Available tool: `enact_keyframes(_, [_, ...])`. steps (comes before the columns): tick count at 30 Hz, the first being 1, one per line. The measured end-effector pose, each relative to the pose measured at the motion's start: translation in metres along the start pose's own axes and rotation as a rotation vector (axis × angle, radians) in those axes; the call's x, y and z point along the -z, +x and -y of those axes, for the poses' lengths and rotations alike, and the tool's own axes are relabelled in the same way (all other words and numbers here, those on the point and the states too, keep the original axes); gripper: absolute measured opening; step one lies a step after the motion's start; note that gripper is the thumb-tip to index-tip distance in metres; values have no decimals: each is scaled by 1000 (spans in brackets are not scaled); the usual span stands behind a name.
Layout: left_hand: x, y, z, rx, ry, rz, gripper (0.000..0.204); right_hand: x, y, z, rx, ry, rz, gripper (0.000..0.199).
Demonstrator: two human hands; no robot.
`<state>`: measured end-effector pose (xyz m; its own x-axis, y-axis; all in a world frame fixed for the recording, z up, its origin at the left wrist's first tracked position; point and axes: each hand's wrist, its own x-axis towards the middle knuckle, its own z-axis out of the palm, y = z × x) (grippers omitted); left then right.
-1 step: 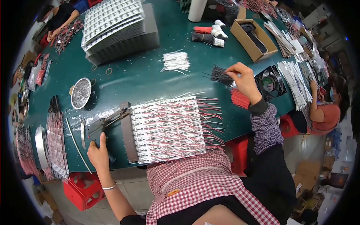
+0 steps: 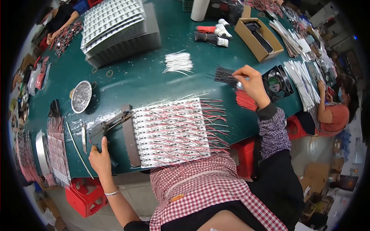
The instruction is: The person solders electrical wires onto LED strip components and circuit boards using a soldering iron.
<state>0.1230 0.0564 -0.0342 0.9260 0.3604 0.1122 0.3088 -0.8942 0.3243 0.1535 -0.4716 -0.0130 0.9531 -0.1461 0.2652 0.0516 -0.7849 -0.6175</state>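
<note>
My left hand [image 2: 101, 158] is wrapped round the handle of a dark soldering gun [image 2: 97, 134]. The gun's tip end reaches the brown bar [image 2: 132, 146] along the left side of a white circuit board panel [image 2: 169, 131]. Rows of thin red and dark wires lie across this panel and stick out past its right edge. Over to the right, my right hand [image 2: 251, 84] pinches at the end of a pile of short black wires [image 2: 224, 74]; how many wires are between the fingertips is too small to tell. Red wires [image 2: 245, 99] lie just below that hand.
White wires [image 2: 178, 62] lie mid-table. A metal bowl [image 2: 81, 97], a knife [image 2: 84, 138] and wired strips [image 2: 58, 150] are at left. Stacked panels [image 2: 119, 46] stand behind. A black fan [image 2: 276, 82] and cardboard box [image 2: 259, 40] sit right. Two other people work at the table.
The whole view has shifted slightly, so the table things sit a little further left. Both hands keep the same grip and place.
</note>
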Motion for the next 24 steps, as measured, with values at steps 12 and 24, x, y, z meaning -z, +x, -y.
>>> enact_keyframes(12, [-7,-55,-30,-188,-106,-275,23,-6,-81,74,173,-57,82,36])
enact_keyframes(24, [-18,-38,23,90,-186,-45,56,-103,-29,189,735,217,387,29])
